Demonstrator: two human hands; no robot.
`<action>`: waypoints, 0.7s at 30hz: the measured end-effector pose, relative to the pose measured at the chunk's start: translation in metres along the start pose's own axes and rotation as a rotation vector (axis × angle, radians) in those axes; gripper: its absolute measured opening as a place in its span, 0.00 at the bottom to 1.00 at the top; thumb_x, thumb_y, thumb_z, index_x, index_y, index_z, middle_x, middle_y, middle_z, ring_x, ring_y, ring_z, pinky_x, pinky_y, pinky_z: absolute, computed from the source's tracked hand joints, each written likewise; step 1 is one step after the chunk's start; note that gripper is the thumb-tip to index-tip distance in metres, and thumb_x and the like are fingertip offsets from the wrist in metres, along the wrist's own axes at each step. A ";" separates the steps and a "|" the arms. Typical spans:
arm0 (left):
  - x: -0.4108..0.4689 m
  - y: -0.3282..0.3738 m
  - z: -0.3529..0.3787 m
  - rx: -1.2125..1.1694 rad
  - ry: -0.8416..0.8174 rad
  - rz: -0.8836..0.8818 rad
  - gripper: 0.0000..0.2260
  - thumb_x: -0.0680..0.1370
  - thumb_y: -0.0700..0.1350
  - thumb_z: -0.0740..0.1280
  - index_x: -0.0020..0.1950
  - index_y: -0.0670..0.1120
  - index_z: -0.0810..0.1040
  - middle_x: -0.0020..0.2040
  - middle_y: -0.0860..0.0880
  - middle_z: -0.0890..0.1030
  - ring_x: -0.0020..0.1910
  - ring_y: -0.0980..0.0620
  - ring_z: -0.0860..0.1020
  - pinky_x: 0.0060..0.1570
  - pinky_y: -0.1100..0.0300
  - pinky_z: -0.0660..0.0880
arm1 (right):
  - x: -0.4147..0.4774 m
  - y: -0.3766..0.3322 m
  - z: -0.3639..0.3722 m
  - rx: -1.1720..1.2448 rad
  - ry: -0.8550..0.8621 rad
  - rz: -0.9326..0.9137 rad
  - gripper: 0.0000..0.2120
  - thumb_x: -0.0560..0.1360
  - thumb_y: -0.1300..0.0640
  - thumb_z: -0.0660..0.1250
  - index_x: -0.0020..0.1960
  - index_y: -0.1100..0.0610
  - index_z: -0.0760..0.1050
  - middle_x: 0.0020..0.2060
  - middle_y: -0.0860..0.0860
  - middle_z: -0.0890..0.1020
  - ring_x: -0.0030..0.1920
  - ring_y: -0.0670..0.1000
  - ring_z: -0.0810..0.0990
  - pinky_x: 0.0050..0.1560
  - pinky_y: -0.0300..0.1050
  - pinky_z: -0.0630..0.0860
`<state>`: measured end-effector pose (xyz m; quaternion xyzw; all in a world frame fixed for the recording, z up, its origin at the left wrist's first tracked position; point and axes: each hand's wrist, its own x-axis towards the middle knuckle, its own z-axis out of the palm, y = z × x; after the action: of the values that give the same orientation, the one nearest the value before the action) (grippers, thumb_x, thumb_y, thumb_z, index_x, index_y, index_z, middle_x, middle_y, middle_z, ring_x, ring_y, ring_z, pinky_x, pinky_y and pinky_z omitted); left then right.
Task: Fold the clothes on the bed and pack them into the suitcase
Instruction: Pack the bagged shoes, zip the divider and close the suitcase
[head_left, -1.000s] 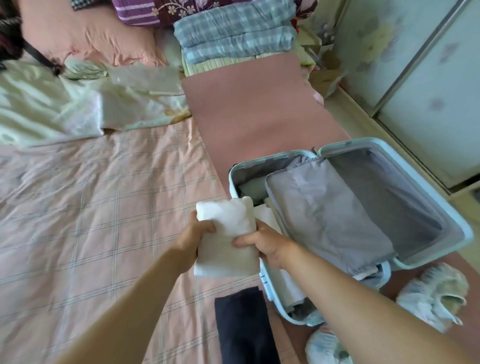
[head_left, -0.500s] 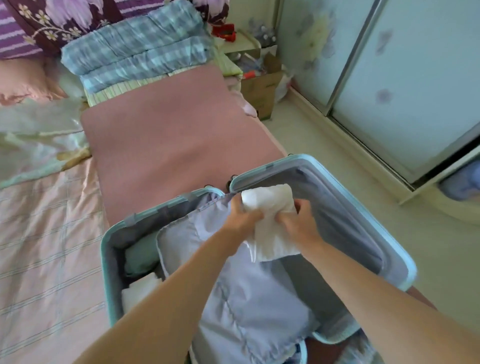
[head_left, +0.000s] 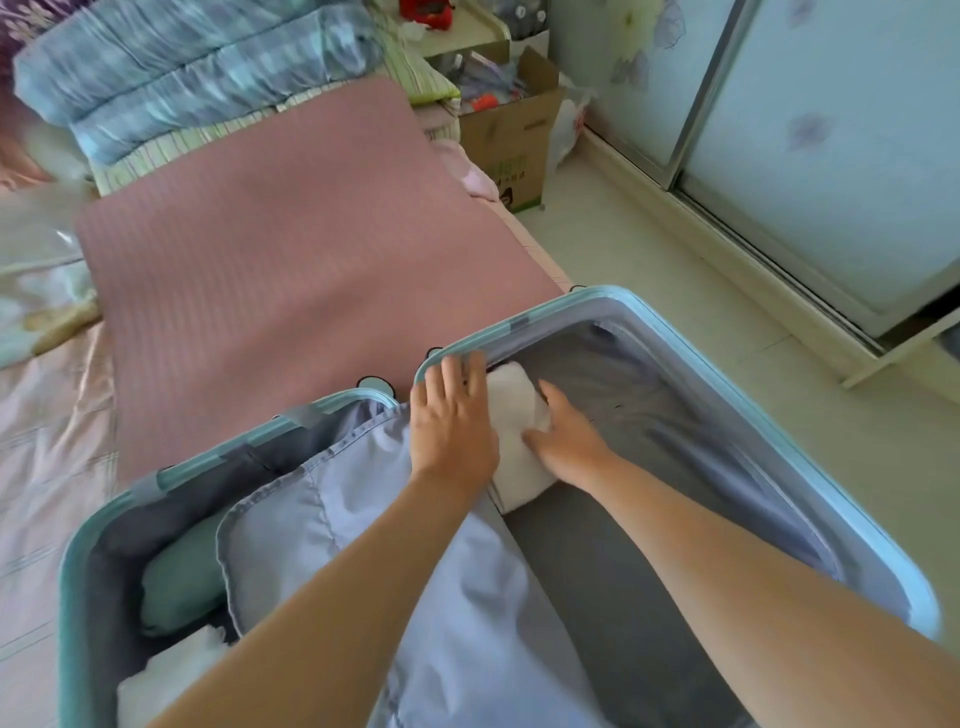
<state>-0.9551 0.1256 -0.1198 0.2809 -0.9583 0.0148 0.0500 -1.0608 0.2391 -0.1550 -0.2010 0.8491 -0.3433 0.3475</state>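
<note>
A light blue suitcase (head_left: 691, 353) lies open on the bed, both halves lined in grey. A folded white garment (head_left: 514, 415) lies in the far left corner of the right half. My left hand (head_left: 449, 423) rests flat on its left side with straight fingers that reach the suitcase rim. My right hand (head_left: 563, 434) presses on its right side, fingers spread. A lilac divider flap (head_left: 415, 571) hangs between the halves. The left half holds a green folded item (head_left: 182, 577) and a white one (head_left: 166, 680).
A pink mat (head_left: 291, 260) covers the bed beyond the suitcase, with stacked blue plaid bedding (head_left: 192, 67) at its far end. A cardboard box (head_left: 511, 124) stands on the floor by the bed. Sliding wardrobe doors (head_left: 831, 130) run along the right.
Both hands carried the white garment from the bed over the suitcase and set it down in the right half's far corner. The grip has loosened to flat hands pressing on it.
</note>
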 end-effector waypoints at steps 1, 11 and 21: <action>0.000 0.000 0.005 0.000 0.028 0.120 0.30 0.68 0.45 0.70 0.70 0.46 0.68 0.59 0.44 0.71 0.56 0.42 0.72 0.57 0.51 0.69 | 0.002 0.002 0.007 -0.009 0.025 -0.009 0.34 0.73 0.54 0.63 0.77 0.42 0.59 0.70 0.49 0.72 0.71 0.56 0.67 0.70 0.57 0.68; 0.005 -0.010 0.003 0.053 -0.359 0.273 0.23 0.78 0.56 0.59 0.73 0.50 0.66 0.71 0.47 0.70 0.70 0.45 0.67 0.70 0.51 0.61 | -0.015 -0.006 0.025 -0.444 -0.008 -0.175 0.33 0.80 0.50 0.58 0.82 0.49 0.49 0.80 0.50 0.55 0.76 0.58 0.59 0.74 0.58 0.61; -0.138 -0.095 -0.075 -0.476 0.070 -0.009 0.13 0.77 0.45 0.66 0.61 0.49 0.76 0.52 0.52 0.78 0.56 0.48 0.74 0.57 0.53 0.70 | -0.147 -0.060 0.058 -0.244 0.197 -0.433 0.21 0.79 0.51 0.62 0.70 0.55 0.73 0.63 0.53 0.76 0.63 0.57 0.75 0.64 0.53 0.72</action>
<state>-0.7820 0.1236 -0.0596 0.2647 -0.9312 -0.2023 0.1478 -0.9127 0.2574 -0.0753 -0.3838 0.8512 -0.3226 0.1548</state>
